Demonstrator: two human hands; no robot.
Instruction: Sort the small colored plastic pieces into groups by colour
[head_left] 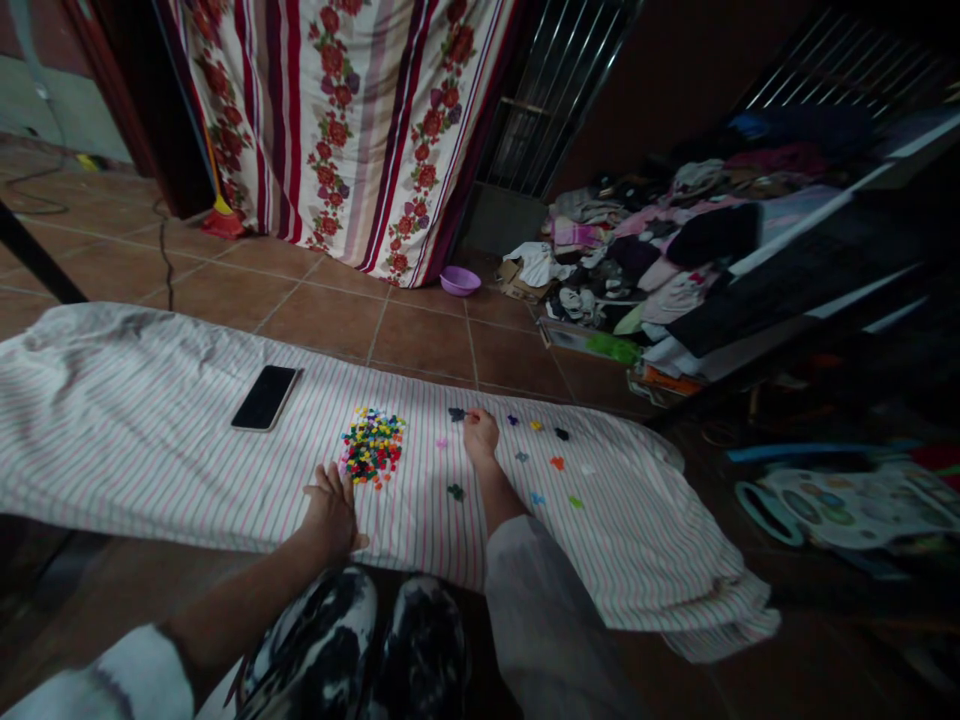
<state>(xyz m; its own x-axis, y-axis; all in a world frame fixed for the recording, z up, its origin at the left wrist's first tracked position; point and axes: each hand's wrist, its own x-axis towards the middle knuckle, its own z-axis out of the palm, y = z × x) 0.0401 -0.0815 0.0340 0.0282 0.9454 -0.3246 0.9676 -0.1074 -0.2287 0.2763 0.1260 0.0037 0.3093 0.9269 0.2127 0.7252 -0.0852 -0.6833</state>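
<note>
We have the dark grey pieces point(456, 414) at the tip of our right grip point(481, 433); whether it clamps one, we cannot tell. Left of it lies the mixed pile point(373, 446), beside our left grip point(332, 505), fingers apart on the surface point(187, 400)

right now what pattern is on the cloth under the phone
Thin pink and grey-green stripes on white, in the head view.

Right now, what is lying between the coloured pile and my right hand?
In the head view, a small pink cluster lies on the striped cloth between the pile and your right hand; a dark grey cluster is by its fingers.
</note>
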